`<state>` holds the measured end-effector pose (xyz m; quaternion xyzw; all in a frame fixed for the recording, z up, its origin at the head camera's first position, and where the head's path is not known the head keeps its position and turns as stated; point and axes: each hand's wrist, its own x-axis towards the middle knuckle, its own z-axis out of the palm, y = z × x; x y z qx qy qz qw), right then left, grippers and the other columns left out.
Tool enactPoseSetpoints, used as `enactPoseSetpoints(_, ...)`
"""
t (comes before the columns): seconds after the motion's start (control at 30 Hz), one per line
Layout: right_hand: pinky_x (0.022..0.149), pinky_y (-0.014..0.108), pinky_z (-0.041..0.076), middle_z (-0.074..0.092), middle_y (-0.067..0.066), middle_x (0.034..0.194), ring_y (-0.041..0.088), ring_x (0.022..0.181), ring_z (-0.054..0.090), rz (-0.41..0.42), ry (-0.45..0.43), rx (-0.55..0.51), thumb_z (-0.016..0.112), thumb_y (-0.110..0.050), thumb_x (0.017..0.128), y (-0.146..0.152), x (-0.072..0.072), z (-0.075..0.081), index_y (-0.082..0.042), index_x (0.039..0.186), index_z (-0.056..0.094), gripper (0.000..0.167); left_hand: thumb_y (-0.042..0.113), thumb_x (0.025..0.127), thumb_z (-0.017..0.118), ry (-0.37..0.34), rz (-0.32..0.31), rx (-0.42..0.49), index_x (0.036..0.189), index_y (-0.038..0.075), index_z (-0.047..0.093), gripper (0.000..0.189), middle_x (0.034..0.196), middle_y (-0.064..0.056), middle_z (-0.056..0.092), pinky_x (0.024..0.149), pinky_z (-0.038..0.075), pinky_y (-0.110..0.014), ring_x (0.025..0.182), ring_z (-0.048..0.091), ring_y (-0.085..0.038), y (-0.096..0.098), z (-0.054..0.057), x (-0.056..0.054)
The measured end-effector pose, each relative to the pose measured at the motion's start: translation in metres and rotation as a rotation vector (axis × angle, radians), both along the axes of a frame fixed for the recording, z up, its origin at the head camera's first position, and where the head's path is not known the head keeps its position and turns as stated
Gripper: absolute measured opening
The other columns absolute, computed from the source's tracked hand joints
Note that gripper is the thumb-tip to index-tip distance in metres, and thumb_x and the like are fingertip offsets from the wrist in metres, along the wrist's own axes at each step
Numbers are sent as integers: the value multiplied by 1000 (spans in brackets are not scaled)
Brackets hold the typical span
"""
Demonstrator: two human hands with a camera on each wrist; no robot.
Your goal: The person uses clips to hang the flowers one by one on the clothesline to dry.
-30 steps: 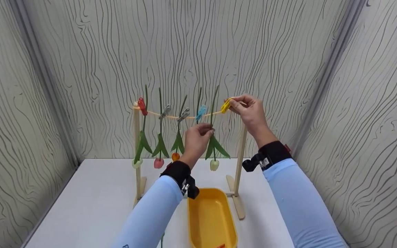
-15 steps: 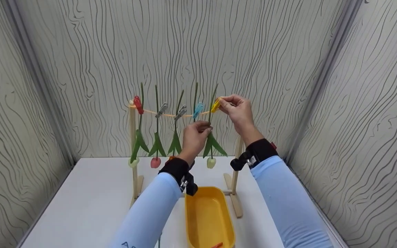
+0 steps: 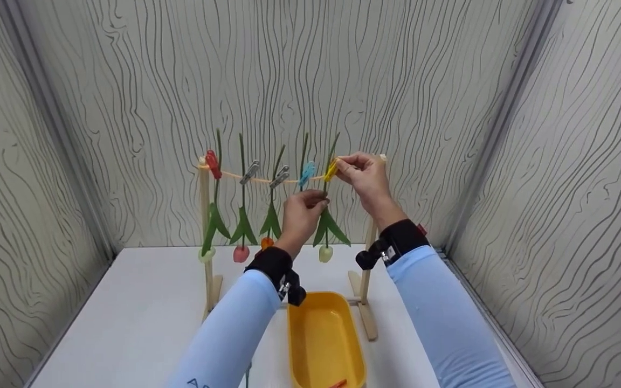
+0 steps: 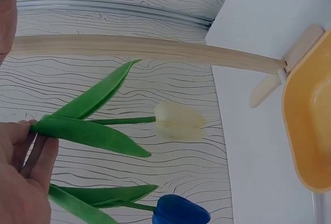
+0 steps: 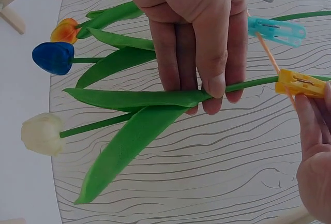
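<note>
My left hand [image 3: 301, 215] pinches the stem of a white tulip [image 3: 326, 254], which hangs bloom down with two green leaves [image 5: 137, 146]. Above it, my right hand [image 3: 367, 180] pinches a yellow clothespin [image 3: 330, 169], whose jaws sit over the orange string [image 5: 269, 53] and the tulip's stem. Left along the string, a blue clothespin [image 3: 306, 174] holds a blue tulip [image 5: 54, 58]. Two grey clothespins [image 3: 279, 177] and a red clothespin [image 3: 213, 164] carry an orange tulip [image 5: 64, 30], a pink tulip [image 3: 241, 254] and another pale tulip [image 3: 207, 255].
Wooden posts [image 3: 367, 269] with flat feet support the string on a white table [image 3: 143, 302]. A yellow tray [image 3: 328, 334] stands between them toward me, with a red clothespin [image 3: 338, 383] inside. Patterned walls [image 3: 299, 70] enclose the table.
My right hand has brought the yellow clothespin left along the string, from beside the white tulip's stem onto it. My left hand keeps its pinch on the stem; the view has shifted slightly.
</note>
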<state>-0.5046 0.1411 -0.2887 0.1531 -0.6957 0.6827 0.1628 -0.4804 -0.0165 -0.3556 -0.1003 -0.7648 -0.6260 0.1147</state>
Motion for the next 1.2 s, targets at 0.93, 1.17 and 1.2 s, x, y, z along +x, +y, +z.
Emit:
enactPoseSetpoints(0.93, 105, 37, 65, 76, 19, 129, 30, 122, 77, -146, 41, 191, 72, -13, 105, -16, 22, 1, -1, 129, 73, 26, 10, 107, 68, 45, -41, -50, 146, 3, 66, 40, 140, -15, 75, 111, 61, -42, 131, 73, -29, -4, -7, 20)
enactPoseSetpoints(1.17, 115, 43, 59, 70, 21, 143, 32, 138, 70, -162, 80, 212, 71, -13, 106, -9, 25, -3, 2, 138, 67, 36, 16, 109, 67, 122, -99, -100, 144, 6, 66, 36, 140, -13, 74, 116, 58, -45, 132, 71, -29, -13, -11, 33)
enactPoseSetpoints(1.2, 117, 44, 58, 69, 21, 145, 32, 140, 68, -165, 89, 212, 70, -13, 106, -8, 27, -3, 2, 139, 66, 37, 17, 109, 67, 141, -108, -110, 143, 7, 67, 36, 139, -12, 74, 116, 58, -45, 131, 72, -29, -14, -12, 35)
